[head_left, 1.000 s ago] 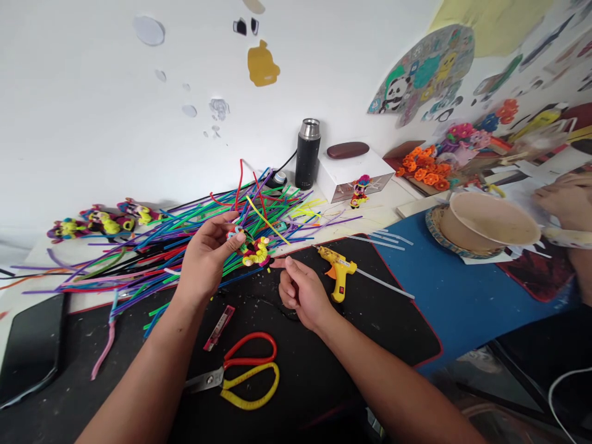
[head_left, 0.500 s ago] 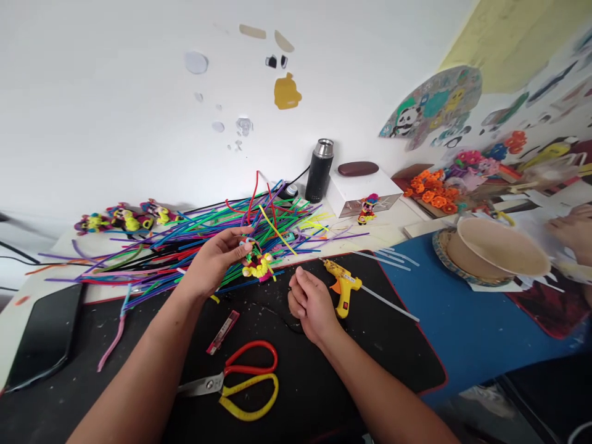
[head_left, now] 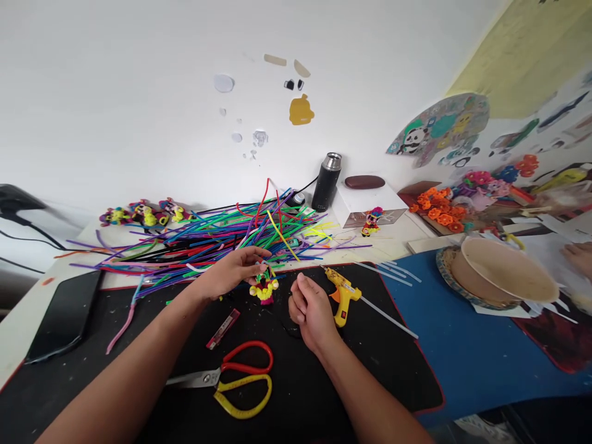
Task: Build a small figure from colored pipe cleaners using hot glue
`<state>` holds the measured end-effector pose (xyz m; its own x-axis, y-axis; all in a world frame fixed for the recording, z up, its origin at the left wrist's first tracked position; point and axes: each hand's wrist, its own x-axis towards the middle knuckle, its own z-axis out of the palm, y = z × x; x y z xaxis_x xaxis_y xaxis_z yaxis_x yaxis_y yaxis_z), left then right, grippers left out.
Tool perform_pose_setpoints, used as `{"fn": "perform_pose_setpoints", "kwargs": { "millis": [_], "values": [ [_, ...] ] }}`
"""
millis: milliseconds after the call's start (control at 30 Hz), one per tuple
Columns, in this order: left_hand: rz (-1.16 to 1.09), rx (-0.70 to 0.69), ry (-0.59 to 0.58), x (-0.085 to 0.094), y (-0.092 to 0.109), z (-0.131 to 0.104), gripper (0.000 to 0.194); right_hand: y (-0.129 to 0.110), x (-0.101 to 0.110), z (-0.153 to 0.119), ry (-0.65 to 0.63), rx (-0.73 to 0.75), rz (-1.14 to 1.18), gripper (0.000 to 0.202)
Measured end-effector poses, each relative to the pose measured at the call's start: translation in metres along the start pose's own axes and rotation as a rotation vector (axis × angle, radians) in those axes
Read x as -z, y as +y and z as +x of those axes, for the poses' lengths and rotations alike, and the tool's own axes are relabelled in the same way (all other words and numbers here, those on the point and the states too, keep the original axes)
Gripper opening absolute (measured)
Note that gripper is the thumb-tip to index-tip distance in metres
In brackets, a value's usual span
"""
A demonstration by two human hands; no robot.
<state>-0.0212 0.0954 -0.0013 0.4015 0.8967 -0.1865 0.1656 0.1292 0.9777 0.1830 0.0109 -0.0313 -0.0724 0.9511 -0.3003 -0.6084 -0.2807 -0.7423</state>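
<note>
My left hand (head_left: 238, 271) pinches a small pipe-cleaner doll (head_left: 264, 290) by its upper end, thumb and fingers closed. The doll has yellow arms and magenta below, and it hangs over the black mat (head_left: 324, 382). To its right, my right hand (head_left: 311, 308) is curled with the thumb against the index finger; whatever may be inside is hidden. Just beyond that hand lies a yellow glue gun (head_left: 343, 295) with a glue stick in its back. Scissors (head_left: 231, 377) with red and yellow handles rest in front of me, near a small pink packet (head_left: 223, 328).
Loose pipe cleaners (head_left: 208, 237) spread along the wall. Several finished dolls (head_left: 145, 213) lie at the back left; another doll (head_left: 372, 221) stands by a white box (head_left: 365, 200). A black flask (head_left: 326, 184), a phone (head_left: 65, 317) and a beige bowl (head_left: 504, 271) are around. Another person's hand (head_left: 578, 256) shows far right.
My left hand has brought the doll slightly lower and turned it, so it now hangs more upright. The view has shifted a little. My right hand keeps nearly the same pose.
</note>
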Motion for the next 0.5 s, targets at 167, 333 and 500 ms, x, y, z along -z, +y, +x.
{"fn": "perform_pose_setpoints", "kwargs": {
  "millis": [167,333,500],
  "values": [
    [0.066,0.063,-0.059,-0.0012,-0.0059,0.0010,0.051,-0.0006,0.0000,-0.0010,0.007,-0.001,-0.004,0.049],
    [0.141,0.104,-0.072,-0.0039,-0.0078,0.0042,0.056,-0.0014,-0.0005,-0.0014,0.014,-0.012,0.013,0.051],
    [0.210,0.106,-0.084,-0.0055,-0.0091,0.0086,0.055,-0.0013,-0.0007,-0.0015,0.006,-0.036,0.009,0.051]
  ]
}}
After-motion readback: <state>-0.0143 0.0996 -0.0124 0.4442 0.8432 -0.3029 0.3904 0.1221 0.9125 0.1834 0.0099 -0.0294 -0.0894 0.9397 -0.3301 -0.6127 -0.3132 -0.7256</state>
